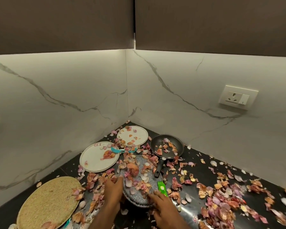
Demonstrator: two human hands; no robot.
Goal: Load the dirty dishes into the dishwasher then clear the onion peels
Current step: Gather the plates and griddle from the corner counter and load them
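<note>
A grey speckled plate (135, 192) heaped with onion peels sits mid-counter. My left hand (113, 190) grips its left rim, and my right hand (163, 208) holds its near rim, beside a green packet (162, 188). Behind it lie two white plates (96, 158) (139, 135), each carrying a few peels, with a teal tool (116, 150) between them. A black frying pan (167, 147) with peels inside stands at the back right, its handle pointing toward me. Onion peels (221, 200) cover the black counter (195, 164), thickest on the right.
A round woven mat (48, 202) lies at the near left, over something teal. Marble walls meet in a corner behind the plates, with a wall socket (238, 98) on the right wall. Dark cabinets hang overhead.
</note>
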